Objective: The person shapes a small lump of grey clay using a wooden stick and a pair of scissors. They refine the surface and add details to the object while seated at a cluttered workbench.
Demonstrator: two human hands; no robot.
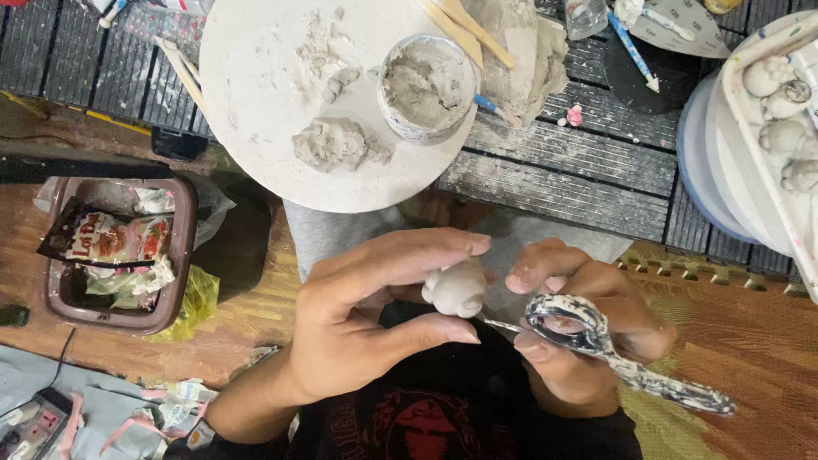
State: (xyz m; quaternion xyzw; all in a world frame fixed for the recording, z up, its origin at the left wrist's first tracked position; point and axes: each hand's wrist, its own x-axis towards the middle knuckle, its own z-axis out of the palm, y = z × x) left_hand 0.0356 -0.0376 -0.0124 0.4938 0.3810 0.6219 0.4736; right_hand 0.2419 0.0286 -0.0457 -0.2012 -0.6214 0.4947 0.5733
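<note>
Two hands working near: left hand [358, 332] is pinching a small clay figure [457, 288] closed-fingered, right hand [579, 332] is gripping clay-smeared scissors [596, 345], needing a steady, gentle touch.

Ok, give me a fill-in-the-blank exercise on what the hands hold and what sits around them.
1. The left hand pinches a small white ____ figure.
2. The right hand grips clay-smeared ____.
3. On the round white board stands a cup of grey ____.
4. The brown bin lies to the person's ____.

Missing: clay; scissors; clay; left
</note>
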